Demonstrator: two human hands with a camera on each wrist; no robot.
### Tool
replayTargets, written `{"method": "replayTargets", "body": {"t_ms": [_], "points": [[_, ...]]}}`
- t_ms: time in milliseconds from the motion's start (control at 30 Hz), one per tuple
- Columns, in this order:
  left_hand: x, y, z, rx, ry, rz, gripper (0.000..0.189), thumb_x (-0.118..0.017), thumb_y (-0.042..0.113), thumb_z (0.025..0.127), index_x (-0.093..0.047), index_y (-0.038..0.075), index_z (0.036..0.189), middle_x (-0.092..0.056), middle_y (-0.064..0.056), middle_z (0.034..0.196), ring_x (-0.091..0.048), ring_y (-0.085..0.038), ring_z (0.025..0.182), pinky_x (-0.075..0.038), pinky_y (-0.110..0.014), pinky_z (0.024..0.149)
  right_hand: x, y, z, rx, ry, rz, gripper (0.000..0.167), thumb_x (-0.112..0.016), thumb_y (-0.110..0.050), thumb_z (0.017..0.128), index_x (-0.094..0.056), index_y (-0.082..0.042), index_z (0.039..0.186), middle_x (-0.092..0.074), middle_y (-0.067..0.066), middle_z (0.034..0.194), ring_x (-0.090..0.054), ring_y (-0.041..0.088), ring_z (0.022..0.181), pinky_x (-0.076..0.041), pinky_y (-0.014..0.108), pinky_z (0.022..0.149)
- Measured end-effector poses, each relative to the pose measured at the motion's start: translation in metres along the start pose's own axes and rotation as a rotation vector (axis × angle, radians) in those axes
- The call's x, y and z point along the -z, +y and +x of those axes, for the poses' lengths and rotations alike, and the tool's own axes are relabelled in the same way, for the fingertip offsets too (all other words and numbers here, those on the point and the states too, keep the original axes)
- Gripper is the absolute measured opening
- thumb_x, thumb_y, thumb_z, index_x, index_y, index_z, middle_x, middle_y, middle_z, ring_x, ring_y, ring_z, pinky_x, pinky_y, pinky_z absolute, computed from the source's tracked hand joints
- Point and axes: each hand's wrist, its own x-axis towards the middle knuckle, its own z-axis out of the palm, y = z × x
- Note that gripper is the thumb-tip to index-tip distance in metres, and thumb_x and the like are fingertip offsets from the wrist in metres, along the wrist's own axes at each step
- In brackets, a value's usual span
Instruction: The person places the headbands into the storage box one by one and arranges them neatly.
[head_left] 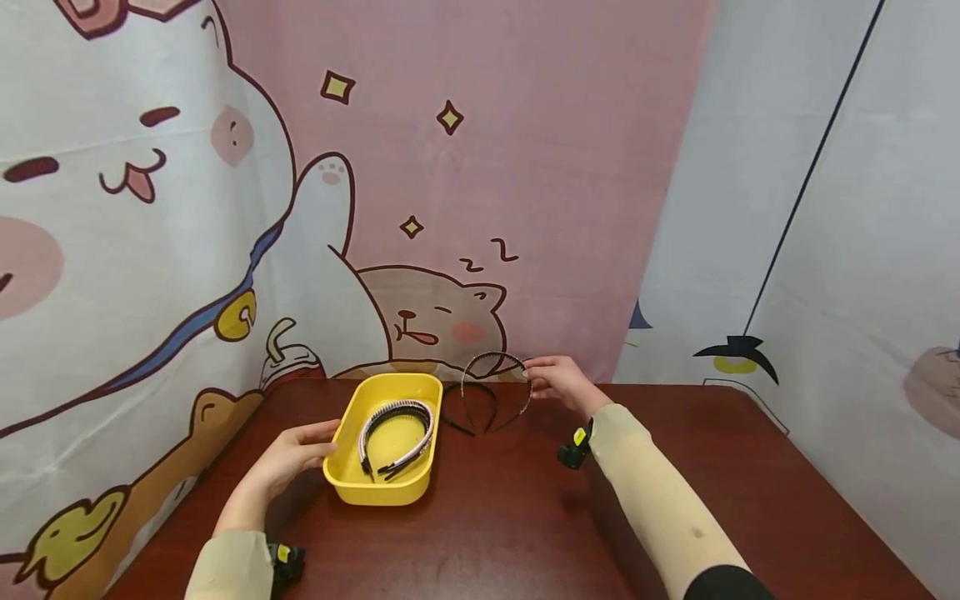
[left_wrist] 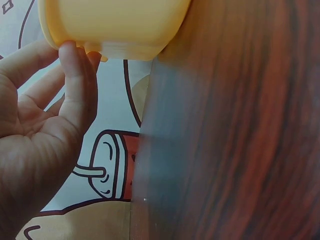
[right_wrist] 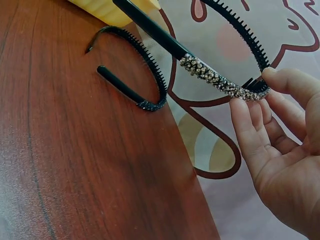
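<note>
My left hand [head_left: 288,458] grips the left rim of a yellow plastic tray [head_left: 375,493]; the left wrist view shows the thumb and fingers of this hand [left_wrist: 55,95] at the tray's edge [left_wrist: 115,30]. Several headbands [head_left: 405,408], pinkish and black, lie inside the tray. With thumb and fingertips my right hand [head_left: 562,385] pinches a black toothed headband [head_left: 462,379] by its side, raised above the tabletop. Sparkly stones cover part of this headband [right_wrist: 205,74] in the right wrist view. Behind it, another black toothed headband [right_wrist: 155,80] lies on the table, right of the tray.
The dark reddish wooden table [head_left: 495,525] ends at a cartoon-printed cloth backdrop [head_left: 570,183] at the back. More of the printed cloth hangs along the left and right sides.
</note>
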Motion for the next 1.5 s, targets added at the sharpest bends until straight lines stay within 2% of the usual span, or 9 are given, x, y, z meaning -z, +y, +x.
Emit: {"method": "replayTargets", "body": {"t_ms": [167, 333, 500, 733, 1033, 1167, 1500], "points": [[0.001, 0.001, 0.0, 0.005, 0.0, 0.006, 0.054, -0.061, 0.008, 0.094, -0.041, -0.008, 0.142, -0.048, -0.029, 0.138, -0.06, -0.033, 0.111, -0.054, -0.035, 0.086, 0.0, -0.008, 0.001, 0.015, -0.011, 0.006, 0.044, -0.06, -0.003, 0.091, -0.051, 0.014, 0.131, -0.064, 0.003, 0.084, -0.06, 0.014, 0.07, -0.057, 0.036, 0.069], [0.0, 0.0, 0.0, -0.001, -0.005, -0.003, 0.055, -0.062, 0.008, 0.094, -0.041, -0.009, 0.142, -0.048, -0.029, 0.137, -0.061, -0.031, 0.109, -0.054, -0.034, 0.085, -0.004, -0.014, 0.002, 0.002, -0.02, -0.008, 0.043, -0.061, -0.003, 0.091, -0.053, 0.011, 0.131, -0.062, 0.004, 0.082, -0.06, 0.013, 0.065, -0.055, 0.045, 0.079], [0.0, -0.001, 0.0, -0.002, -0.008, -0.014, 0.055, -0.062, 0.008, 0.094, -0.041, -0.008, 0.142, -0.049, -0.029, 0.137, -0.061, -0.03, 0.108, -0.054, -0.034, 0.084, -0.008, -0.021, 0.005, 0.011, -0.024, 0.007, 0.041, -0.062, -0.003, 0.091, -0.054, 0.011, 0.129, -0.062, 0.007, 0.088, -0.059, 0.014, 0.068, -0.052, 0.052, 0.085], [0.001, 0.001, 0.001, -0.003, 0.005, -0.006, 0.055, -0.062, 0.008, 0.094, -0.042, -0.008, 0.142, -0.049, -0.029, 0.137, -0.061, -0.032, 0.11, -0.054, -0.035, 0.085, -0.018, -0.027, 0.007, 0.022, -0.023, 0.003, 0.041, -0.061, -0.003, 0.091, -0.054, 0.011, 0.129, -0.062, 0.013, 0.097, -0.057, 0.017, 0.073, -0.056, 0.044, 0.077], [0.0, 0.0, 0.002, 0.006, 0.0, -0.01, 0.054, -0.061, 0.006, 0.094, -0.042, -0.008, 0.142, -0.048, -0.029, 0.138, -0.059, -0.033, 0.112, -0.054, -0.034, 0.085, -0.037, -0.028, 0.007, 0.002, -0.034, 0.017, 0.039, -0.063, -0.002, 0.089, -0.058, 0.008, 0.127, -0.059, 0.007, 0.086, -0.056, 0.014, 0.069, -0.057, 0.037, 0.07], [0.0, 0.001, 0.002, 0.008, 0.004, -0.005, 0.054, -0.061, 0.007, 0.094, -0.042, -0.008, 0.141, -0.048, -0.028, 0.139, -0.058, -0.034, 0.114, -0.053, -0.035, 0.086, -0.047, -0.028, 0.007, 0.005, -0.041, 0.027, 0.039, -0.064, -0.002, 0.088, -0.059, 0.008, 0.125, -0.06, 0.008, 0.087, -0.057, 0.014, 0.068, -0.057, 0.033, 0.065], [0.0, -0.001, 0.003, 0.009, 0.009, -0.009, 0.053, -0.061, 0.005, 0.093, -0.042, -0.009, 0.141, -0.048, -0.029, 0.138, -0.059, -0.033, 0.112, -0.054, -0.032, 0.084, -0.065, -0.029, 0.009, -0.005, -0.078, 0.021, 0.039, -0.065, -0.003, 0.087, -0.059, 0.008, 0.124, -0.062, 0.01, 0.088, -0.059, 0.015, 0.066, -0.057, 0.034, 0.066]]}}
